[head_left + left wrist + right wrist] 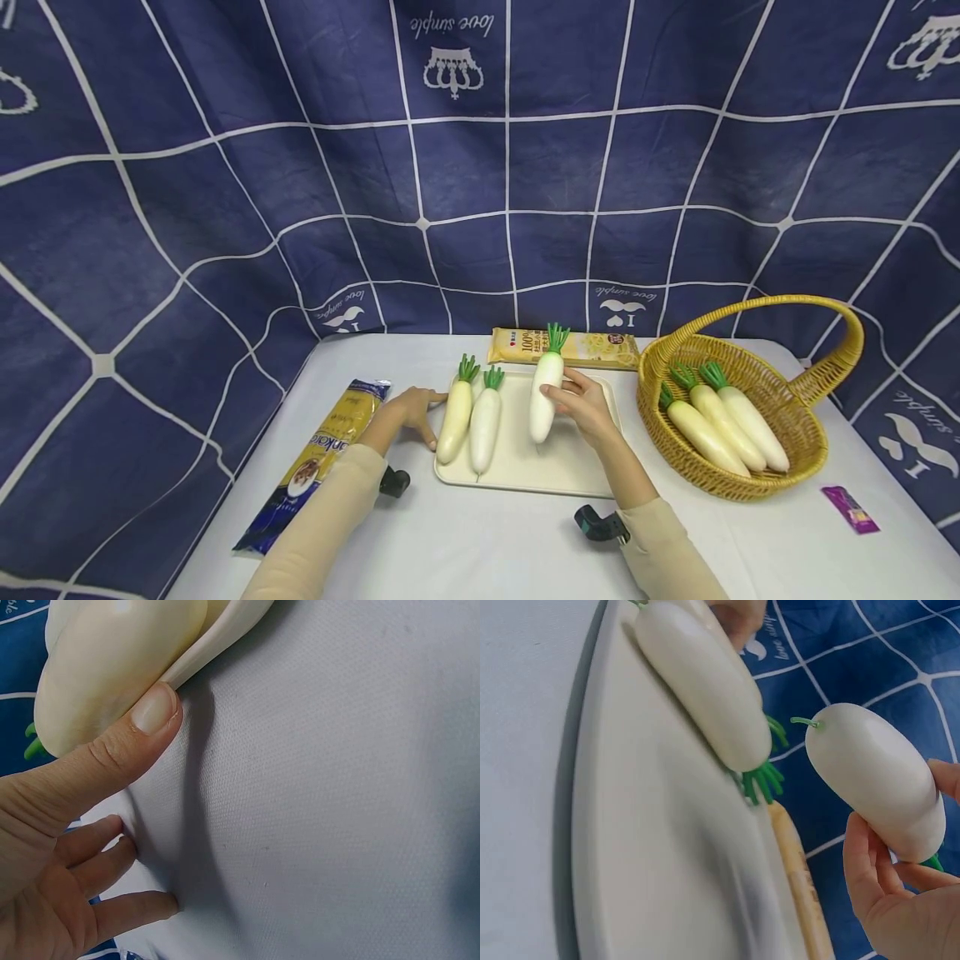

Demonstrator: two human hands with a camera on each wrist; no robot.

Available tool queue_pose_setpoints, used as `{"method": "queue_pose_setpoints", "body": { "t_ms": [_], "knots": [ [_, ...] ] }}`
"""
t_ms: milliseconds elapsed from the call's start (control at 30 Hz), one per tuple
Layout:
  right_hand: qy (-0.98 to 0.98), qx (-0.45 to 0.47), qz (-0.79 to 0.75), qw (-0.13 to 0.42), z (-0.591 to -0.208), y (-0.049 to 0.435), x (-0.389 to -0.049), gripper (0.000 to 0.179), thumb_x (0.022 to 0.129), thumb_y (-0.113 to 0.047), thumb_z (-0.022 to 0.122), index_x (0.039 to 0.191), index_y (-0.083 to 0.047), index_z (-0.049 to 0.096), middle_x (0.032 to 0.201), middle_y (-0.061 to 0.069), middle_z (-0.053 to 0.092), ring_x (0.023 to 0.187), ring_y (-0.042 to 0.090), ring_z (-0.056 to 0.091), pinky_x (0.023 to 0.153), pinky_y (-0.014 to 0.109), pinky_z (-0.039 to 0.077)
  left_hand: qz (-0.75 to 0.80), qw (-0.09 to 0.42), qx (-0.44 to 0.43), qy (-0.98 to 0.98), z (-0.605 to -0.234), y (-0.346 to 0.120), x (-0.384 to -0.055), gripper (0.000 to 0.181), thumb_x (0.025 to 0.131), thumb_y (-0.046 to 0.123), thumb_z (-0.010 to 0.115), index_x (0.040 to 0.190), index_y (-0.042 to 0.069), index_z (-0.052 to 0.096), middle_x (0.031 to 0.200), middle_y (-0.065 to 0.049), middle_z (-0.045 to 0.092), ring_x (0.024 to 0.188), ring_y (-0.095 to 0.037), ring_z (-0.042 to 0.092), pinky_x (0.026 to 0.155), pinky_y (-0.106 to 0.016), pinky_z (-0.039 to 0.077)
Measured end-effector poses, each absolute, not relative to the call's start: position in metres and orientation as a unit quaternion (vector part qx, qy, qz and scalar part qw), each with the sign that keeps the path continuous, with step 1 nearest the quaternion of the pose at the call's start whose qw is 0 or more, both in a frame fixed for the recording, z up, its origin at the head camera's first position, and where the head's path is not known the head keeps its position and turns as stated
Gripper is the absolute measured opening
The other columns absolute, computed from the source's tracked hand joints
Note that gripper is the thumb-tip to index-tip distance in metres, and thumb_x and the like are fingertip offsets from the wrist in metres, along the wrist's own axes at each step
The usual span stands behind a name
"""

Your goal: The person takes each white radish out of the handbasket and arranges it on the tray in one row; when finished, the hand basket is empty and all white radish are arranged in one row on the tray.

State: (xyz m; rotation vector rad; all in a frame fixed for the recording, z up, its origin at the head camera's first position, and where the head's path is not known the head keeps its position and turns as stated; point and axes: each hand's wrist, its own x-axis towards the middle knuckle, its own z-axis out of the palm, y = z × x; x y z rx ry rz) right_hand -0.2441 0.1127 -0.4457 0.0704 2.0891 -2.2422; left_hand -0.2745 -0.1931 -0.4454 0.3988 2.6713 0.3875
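Observation:
My right hand (587, 406) grips a white radish (546, 398) with green tops above the cream tray (540, 477); the right wrist view shows the fingers round this radish (874, 776), raised off the tray. Two more radishes lie side by side on the tray's left part: a yellowish one (455, 421) and a whiter one (486, 429). At the tray's left edge is my left hand (415, 410), its fingers spread. In the left wrist view the left thumb (154, 712) touches the tray's rim beside a radish (112, 667), and the other fingers curl round nothing.
A wicker basket (652, 433) with a tall handle holds several radishes (720, 417) on the right. Behind the tray lies a yellow noodle packet (600, 348). To the left is a blue-and-gold pasta packet (315, 458). A small purple sachet (851, 509) lies at the right.

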Motion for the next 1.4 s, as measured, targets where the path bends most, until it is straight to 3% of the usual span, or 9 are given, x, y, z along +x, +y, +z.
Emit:
{"method": "queue_pose_setpoints", "body": {
  "t_ms": [233,500,967,1400],
  "knots": [
    [0.687,0.034,-0.724,0.058,-0.461,0.101,-0.252,0.062,0.077,-0.008,0.071,0.133,0.005,0.046,0.096,0.013,0.066,0.071,0.013,0.063,0.062,0.025,0.056,0.136,0.201,0.146,0.959,-0.446,-0.193,-0.275,0.097,0.051,0.024,0.091,0.137,0.012,0.050,0.140,-0.023,0.043,0.131,-0.045,0.035,0.109,-0.055,0.030],
    [0.702,0.038,-0.708,0.073,-0.473,0.088,-0.253,0.063,0.075,-0.007,0.072,0.131,0.009,0.046,0.095,0.019,0.067,0.067,0.014,0.064,0.060,0.028,0.057,0.135,0.204,0.141,0.959,-0.445,-0.193,-0.274,0.097,0.051,0.024,0.091,0.138,0.012,0.049,0.141,-0.023,0.042,0.131,-0.045,0.034,0.109,-0.055,0.029],
    [0.730,0.038,-0.675,0.100,-0.483,0.074,-0.248,0.070,0.073,-0.008,0.074,0.131,0.013,0.042,0.091,0.019,0.069,0.060,0.013,0.061,0.053,0.024,0.053,0.131,0.205,0.146,0.959,-0.445,-0.192,-0.275,0.096,0.052,0.024,0.091,0.138,0.012,0.049,0.141,-0.024,0.042,0.131,-0.047,0.033,0.110,-0.056,0.027],
    [0.804,0.059,-0.582,0.108,-0.479,0.063,-0.246,0.083,0.070,-0.022,0.079,0.133,0.014,0.039,0.111,0.029,0.062,0.074,0.022,0.068,0.061,0.030,0.059,0.136,0.207,0.141,0.958,-0.445,-0.192,-0.275,0.096,0.052,0.024,0.091,0.138,0.012,0.049,0.141,-0.024,0.042,0.131,-0.045,0.034,0.109,-0.055,0.028]
  ]
}}
